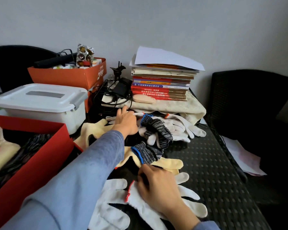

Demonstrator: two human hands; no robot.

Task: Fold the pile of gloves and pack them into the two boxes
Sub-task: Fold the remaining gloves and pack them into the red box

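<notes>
Cotton gloves [156, 130] (white, grey, cream) sprawl mid-table, so left hand [125, 121] reaches flat-fingered onto the far heap, prob. to pull one closer, while right hand [158, 185] pins a near white glove [113, 196], its grip unclear, w/ red box [40, 163] part-filled alongside.
</notes>
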